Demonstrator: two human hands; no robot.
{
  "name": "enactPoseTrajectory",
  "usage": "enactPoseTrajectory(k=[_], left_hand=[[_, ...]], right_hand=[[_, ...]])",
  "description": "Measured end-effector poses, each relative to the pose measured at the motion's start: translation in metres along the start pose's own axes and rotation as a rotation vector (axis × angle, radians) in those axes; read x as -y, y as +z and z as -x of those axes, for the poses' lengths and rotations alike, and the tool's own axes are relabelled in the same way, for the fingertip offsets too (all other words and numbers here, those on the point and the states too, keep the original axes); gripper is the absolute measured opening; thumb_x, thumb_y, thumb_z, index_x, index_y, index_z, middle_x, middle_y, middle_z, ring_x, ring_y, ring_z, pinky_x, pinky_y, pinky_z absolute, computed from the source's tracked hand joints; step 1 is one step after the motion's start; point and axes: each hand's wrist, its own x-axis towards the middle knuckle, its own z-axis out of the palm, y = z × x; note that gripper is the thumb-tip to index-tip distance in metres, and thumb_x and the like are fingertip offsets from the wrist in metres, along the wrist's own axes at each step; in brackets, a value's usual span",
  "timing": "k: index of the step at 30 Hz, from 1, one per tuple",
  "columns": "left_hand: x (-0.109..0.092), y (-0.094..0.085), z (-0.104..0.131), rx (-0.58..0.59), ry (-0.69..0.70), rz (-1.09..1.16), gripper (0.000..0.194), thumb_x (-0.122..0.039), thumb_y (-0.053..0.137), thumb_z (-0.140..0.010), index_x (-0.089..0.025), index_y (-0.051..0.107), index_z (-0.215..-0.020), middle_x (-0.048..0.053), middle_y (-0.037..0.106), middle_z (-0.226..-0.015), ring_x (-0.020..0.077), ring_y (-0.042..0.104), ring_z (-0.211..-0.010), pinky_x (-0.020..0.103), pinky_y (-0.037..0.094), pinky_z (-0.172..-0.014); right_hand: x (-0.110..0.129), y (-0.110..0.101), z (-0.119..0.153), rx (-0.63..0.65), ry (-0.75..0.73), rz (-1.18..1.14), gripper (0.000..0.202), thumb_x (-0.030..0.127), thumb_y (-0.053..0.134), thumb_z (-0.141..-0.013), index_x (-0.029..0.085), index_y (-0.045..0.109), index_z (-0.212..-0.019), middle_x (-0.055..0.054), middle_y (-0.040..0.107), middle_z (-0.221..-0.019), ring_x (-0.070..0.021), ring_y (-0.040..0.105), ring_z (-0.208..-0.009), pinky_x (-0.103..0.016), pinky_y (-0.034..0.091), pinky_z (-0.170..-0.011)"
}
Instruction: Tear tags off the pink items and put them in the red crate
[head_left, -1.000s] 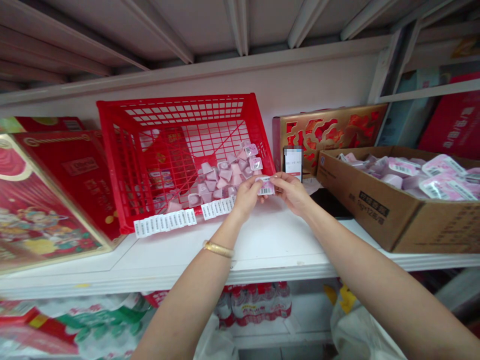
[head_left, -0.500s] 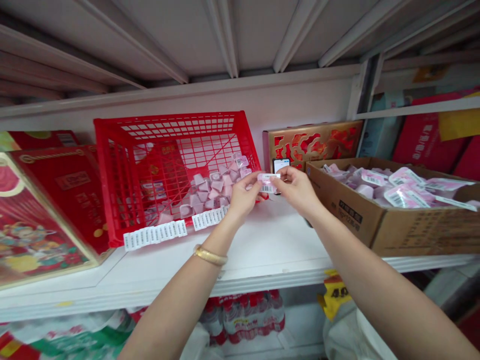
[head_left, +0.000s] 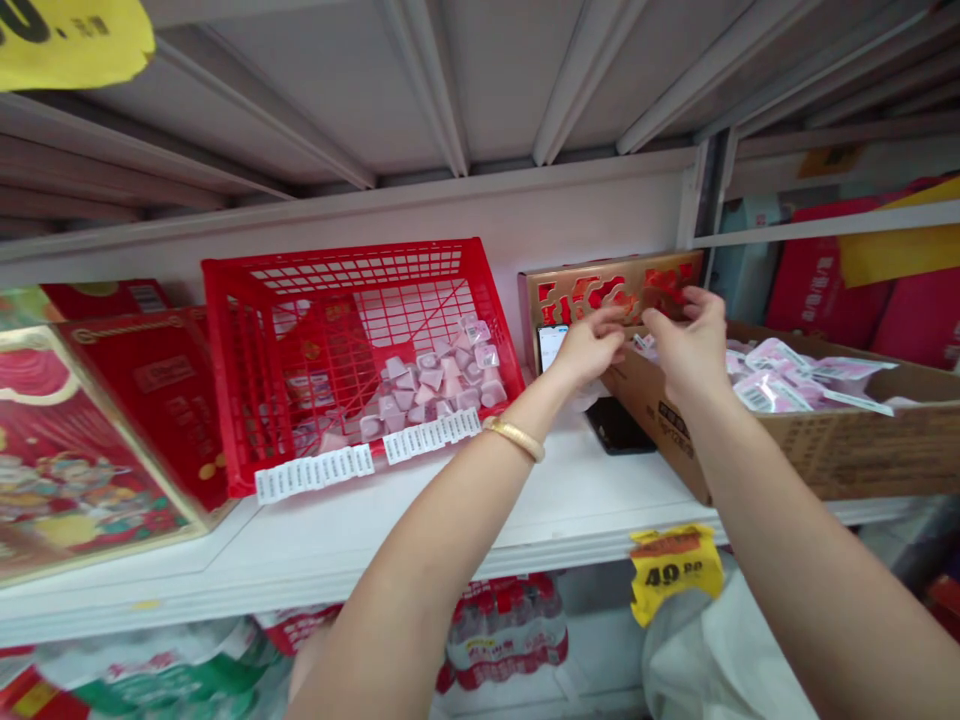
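My left hand (head_left: 592,348) hovers by the near-left corner of the cardboard box (head_left: 825,450), fingers stretched out and apart. Below it is a blurred, translucent thing (head_left: 589,396) I cannot make out. My right hand (head_left: 691,345) is over the box's left part, thumb and fingers spread. Several pink cups with barcode labels (head_left: 780,378) fill the box. To the left, a tilted red plastic basket (head_left: 345,262) holds a heap of small pink cups (head_left: 431,385). Strips of barcode stickers (head_left: 315,473) hang along its front rim.
A black phone-like device (head_left: 619,425) lies on the white shelf (head_left: 480,510) against the box. Behind stands a lit phone (head_left: 551,343) before a gold gift box (head_left: 540,285). Red gift boxes (head_left: 165,400) stand at left. Shelf beams run overhead; bottled drinks (head_left: 510,630) sit below.
Both hands have moved right, from beside the basket to the cardboard box. The labelled pink cup they held between them no longer shows in their fingers. The black device has come into view.
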Motion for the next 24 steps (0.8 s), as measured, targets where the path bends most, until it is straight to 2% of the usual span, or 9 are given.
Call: enactPoseTrajectory(k=[2,4,7,10,12,14,16,20,24], left_hand=[[0.01,-0.026,0.013,-0.038,0.003,-0.163,0.042,-0.012,0.062,-0.077,-0.016,0.064,-0.118,0.009,0.072,-0.096,0.0138,0.068,-0.079,0.03,0.055,-0.08],[0.014,-0.063,0.025,-0.131,0.007,-0.358,0.037,-0.011,0.063,-0.073,-0.014,0.069,-0.109,0.009,0.073,-0.093,0.0147,0.068,-0.075,0.03,0.056,-0.076],[0.011,-0.126,0.042,-0.361,0.042,-0.696,0.033,-0.007,0.058,-0.072,-0.013,0.074,-0.1,0.009,0.074,-0.094,0.0171,0.068,-0.077,0.03,0.055,-0.076],[0.004,-0.182,0.059,-0.463,-0.023,-1.06,0.034,-0.009,0.055,-0.075,-0.013,0.073,-0.104,0.011,0.074,-0.103,0.0214,0.069,-0.088,0.031,0.053,-0.082],[0.001,-0.207,0.069,-0.478,-0.095,-1.287,0.035,-0.013,0.055,-0.077,-0.014,0.072,-0.108,0.012,0.073,-0.106,0.0242,0.068,-0.097,0.032,0.051,-0.087],[0.002,-0.22,0.076,-0.442,-0.193,-1.455,0.036,-0.019,0.056,-0.079,-0.014,0.07,-0.112,0.015,0.072,-0.11,0.0269,0.066,-0.104,0.033,0.05,-0.09],[0.005,-0.225,0.078,-0.378,-0.296,-1.566,0.04,-0.024,0.058,-0.08,-0.012,0.068,-0.116,0.018,0.069,-0.114,0.0298,0.064,-0.109,0.034,0.049,-0.091],[0.011,-0.22,0.07,-0.304,-0.412,-1.713,0.047,-0.032,0.056,-0.082,-0.008,0.062,-0.122,0.024,0.065,-0.12,0.0352,0.061,-0.114,0.04,0.049,-0.092],[0.014,-0.21,0.062,-0.355,-0.471,-1.779,0.045,-0.027,0.056,-0.082,-0.009,0.06,-0.123,0.026,0.065,-0.118,0.0383,0.06,-0.113,0.045,0.051,-0.085]], right_hand=[[0.0,0.014,0.021,0.062,-0.024,0.026,0.039,0.027,0.066,-0.069,0.02,0.056,-0.106,-0.008,0.061,-0.108,-0.015,0.062,-0.078,-0.034,0.052,-0.076],[0.003,0.031,0.041,0.252,-0.023,0.009,0.027,0.027,0.061,-0.072,0.018,0.061,-0.097,-0.006,0.066,-0.096,-0.0151,0.061,-0.073,-0.033,0.051,-0.072],[0.007,0.056,0.066,0.514,-0.099,0.131,0.018,0.024,0.057,-0.075,0.019,0.067,-0.089,-0.003,0.068,-0.08,-0.0158,0.061,-0.068,-0.031,0.049,-0.07],[0.006,0.078,0.087,0.671,-0.253,0.336,0.018,0.017,0.057,-0.075,0.02,0.07,-0.088,-0.004,0.071,-0.084,-0.0174,0.062,-0.075,-0.03,0.048,-0.075],[0.003,0.09,0.099,0.769,-0.33,0.422,0.02,0.014,0.056,-0.077,0.02,0.071,-0.089,-0.006,0.071,-0.091,-0.0188,0.063,-0.082,-0.03,0.047,-0.078],[-0.003,0.101,0.109,0.861,-0.371,0.478,0.021,0.014,0.054,-0.079,0.019,0.071,-0.091,-0.007,0.071,-0.095,-0.0193,0.063,-0.087,-0.029,0.046,-0.08],[-0.009,0.11,0.117,0.932,-0.385,0.518,0.022,0.015,0.053,-0.081,0.019,0.071,-0.092,-0.008,0.071,-0.095,-0.0192,0.063,-0.087,-0.029,0.046,-0.08],[-0.018,0.118,0.126,0.999,-0.425,0.551,0.026,0.017,0.053,-0.082,0.019,0.071,-0.101,-0.009,0.069,-0.104,-0.0208,0.064,-0.093,-0.03,0.046,-0.084],[-0.018,0.122,0.127,1.058,-0.453,0.565,0.03,0.018,0.053,-0.083,0.02,0.071,-0.107,-0.01,0.068,-0.109,-0.0224,0.063,-0.099,-0.03,0.046,-0.088]])
